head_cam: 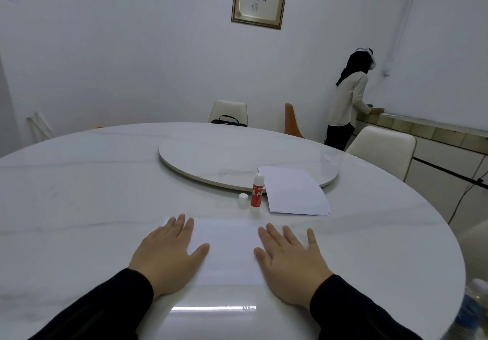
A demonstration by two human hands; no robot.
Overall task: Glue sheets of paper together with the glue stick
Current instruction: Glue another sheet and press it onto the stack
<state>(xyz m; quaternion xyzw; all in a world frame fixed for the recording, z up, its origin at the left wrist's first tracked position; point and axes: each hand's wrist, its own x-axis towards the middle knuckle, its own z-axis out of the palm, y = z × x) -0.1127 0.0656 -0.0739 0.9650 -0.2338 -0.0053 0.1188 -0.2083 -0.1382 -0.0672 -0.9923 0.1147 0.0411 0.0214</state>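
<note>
A white sheet of paper (227, 250) lies flat on the round white table (79, 207) right in front of me. My left hand (169, 255) presses flat on its left side, fingers spread. My right hand (289, 258) lies flat on its right side, fingers spread too. Beyond the sheet stands a red glue stick (257, 194), upright and uncapped, with its white cap (243, 201) standing just to its left. A stack of white paper sheets (294, 190) lies to the right of the glue stick, partly on the turntable.
A round white turntable (211, 160) fills the table's middle. Chairs (383, 149) stand around the far side, one holding a black bag (228, 121). A person (348, 102) stands at a counter at the back right. A plastic bottle (475, 305) sits at the lower right.
</note>
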